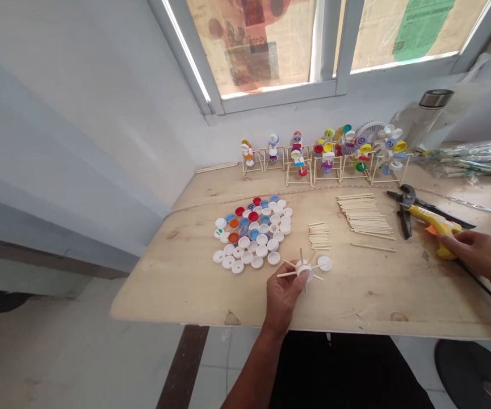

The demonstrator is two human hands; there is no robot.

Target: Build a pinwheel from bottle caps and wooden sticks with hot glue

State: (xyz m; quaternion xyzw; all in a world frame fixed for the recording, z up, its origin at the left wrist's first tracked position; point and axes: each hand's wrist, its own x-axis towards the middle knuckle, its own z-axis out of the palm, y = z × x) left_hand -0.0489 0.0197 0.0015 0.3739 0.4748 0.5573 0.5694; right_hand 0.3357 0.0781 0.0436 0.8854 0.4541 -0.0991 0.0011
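Note:
My left hand [282, 295] is closed on a white bottle cap with several thin wooden sticks radiating from it [303, 269], held just above the plywood tabletop [177, 284]. One stick ends at a second white cap [324, 263]. My right hand [486, 255] at the right edge grips the handle of a yellow glue gun [435, 222], which rests on the board.
A cluster of white, blue, red and orange bottle caps [254, 233] lies left of centre. Short sticks [318, 236] and longer sticks [364, 215] lie in piles. Black pliers [407, 207] lie by the glue gun. Finished cap-and-stick wheels [326, 154] line the wall under the window.

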